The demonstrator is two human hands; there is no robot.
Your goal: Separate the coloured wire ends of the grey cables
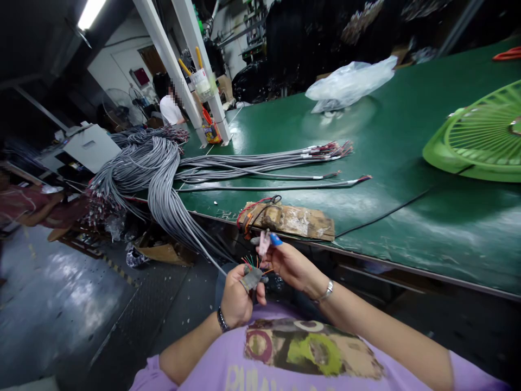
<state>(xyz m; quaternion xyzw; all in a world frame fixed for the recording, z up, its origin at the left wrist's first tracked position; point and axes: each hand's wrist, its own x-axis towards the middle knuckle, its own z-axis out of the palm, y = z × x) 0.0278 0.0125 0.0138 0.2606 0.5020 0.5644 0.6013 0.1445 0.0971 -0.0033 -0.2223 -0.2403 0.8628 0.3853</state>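
My left hand (239,297) is closed around the end of a grey cable (214,259), with a grey cover on its thumb. Thin coloured wires (253,263), green, red and orange among them, fan out from the cable end above that thumb. Close on the right, my right hand (293,267) has its fingers bent together at the wires; what lies between the fingertips is too small to make out. Pale and blue wraps cover some of its fingers. Just beyond, a worn wooden block (305,221) with red and black leads lies at the table edge.
A big bundle of grey cables (163,168) hangs over the edge of the green table (399,217). More cables (252,163) lie straight on it. A green fan (480,136) stands right, its black cord crossing the table. A plastic bag (350,84) lies behind. Other people are at left.
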